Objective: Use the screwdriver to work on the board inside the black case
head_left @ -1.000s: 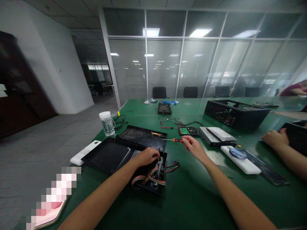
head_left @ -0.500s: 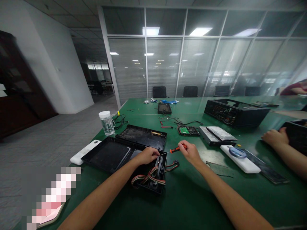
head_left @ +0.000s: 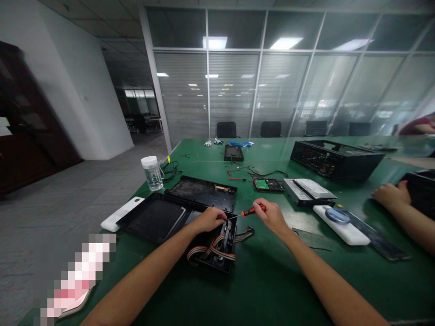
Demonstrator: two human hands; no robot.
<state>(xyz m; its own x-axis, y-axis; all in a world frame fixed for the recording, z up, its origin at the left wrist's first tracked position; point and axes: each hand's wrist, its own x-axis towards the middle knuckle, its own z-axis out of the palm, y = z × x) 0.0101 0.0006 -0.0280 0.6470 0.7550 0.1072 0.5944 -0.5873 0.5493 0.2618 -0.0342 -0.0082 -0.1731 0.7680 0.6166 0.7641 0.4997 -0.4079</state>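
My right hand (head_left: 272, 215) is closed round the red and black handle of a screwdriver (head_left: 250, 211). Its thin shaft points left, the tip ending by the fingertips of my left hand (head_left: 211, 220). Those fingers are pinched together over the right end of an open black plastic casing (head_left: 149, 218); what they hold, if anything, is too small to tell. A striped ribbon cable (head_left: 217, 246) loops over the casing's near right end, where small parts are fixed. Behind it lies a second black panel (head_left: 200, 192).
A clear bottle (head_left: 152, 174) and a white device (head_left: 122, 215) stand left. Rightward lie a circuit-board part (head_left: 267, 184), a silver drive (head_left: 309, 190), a white box (head_left: 341, 226) and a black computer case (head_left: 335, 158). Another person's hand (head_left: 392, 194) touches a black case at far right.
Both hands and the screwdriver keep nearly the same place at the casing. The whole view has shifted very slightly.
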